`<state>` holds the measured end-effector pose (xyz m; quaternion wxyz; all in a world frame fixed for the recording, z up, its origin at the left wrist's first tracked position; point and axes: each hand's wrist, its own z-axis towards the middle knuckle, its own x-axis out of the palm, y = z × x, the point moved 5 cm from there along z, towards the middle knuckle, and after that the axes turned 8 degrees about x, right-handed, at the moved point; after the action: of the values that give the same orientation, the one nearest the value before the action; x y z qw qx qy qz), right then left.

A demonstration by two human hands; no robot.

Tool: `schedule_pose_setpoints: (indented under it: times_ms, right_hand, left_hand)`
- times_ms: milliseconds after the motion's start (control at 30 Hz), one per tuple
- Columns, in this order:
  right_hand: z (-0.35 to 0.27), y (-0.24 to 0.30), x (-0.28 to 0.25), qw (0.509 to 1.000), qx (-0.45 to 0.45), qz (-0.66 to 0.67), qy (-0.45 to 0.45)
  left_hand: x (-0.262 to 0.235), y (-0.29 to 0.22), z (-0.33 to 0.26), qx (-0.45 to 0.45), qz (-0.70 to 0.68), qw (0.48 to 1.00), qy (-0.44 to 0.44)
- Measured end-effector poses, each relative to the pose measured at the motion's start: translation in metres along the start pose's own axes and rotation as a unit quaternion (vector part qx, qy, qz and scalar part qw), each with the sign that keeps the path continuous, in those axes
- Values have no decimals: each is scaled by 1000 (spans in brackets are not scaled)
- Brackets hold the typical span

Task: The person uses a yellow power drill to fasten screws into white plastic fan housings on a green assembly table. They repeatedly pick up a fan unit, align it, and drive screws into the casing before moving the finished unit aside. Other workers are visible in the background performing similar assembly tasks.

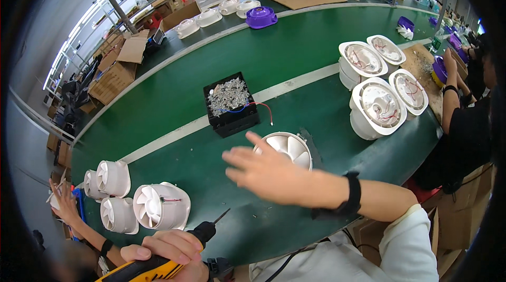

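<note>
At the lower left, my left hand (174,255) is wrapped around a yellow and black power drill (203,232), its thin bit angled up and to the right. My right hand (269,174), a black band on its wrist, reaches in from the right with fingers spread. It hovers over a round white fan housing (289,149) and partly hides it; whether they touch is unclear. Nothing shows in that hand. Just beyond stands a black bin (234,124) heaped with small metal screws (229,96). A red and blue wire lead (263,105) hangs over its edge.
Several white fan housings (161,205) stand at the left; several white bases (377,105) with wires stand at the right. A purple housing (261,17) sits beyond the green table (158,108). Co-workers' hands (63,203) are at work on the left, right and far side.
</note>
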<state>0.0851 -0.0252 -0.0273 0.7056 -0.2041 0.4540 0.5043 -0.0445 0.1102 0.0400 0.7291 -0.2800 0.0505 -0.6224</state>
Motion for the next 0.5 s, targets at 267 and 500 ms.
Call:
schedule_pose_setpoints:
  times_ms: [267, 500]
  right_hand:
    - [-23, -100, 6, 853, 366, 345, 143]
    - [-47, -75, -3, 871, 428, 235, 56]
  left_hand:
    - [38, 4, -4, -61, -33, 998, -11]
    - [75, 39, -19, -159, -101, 979, 76]
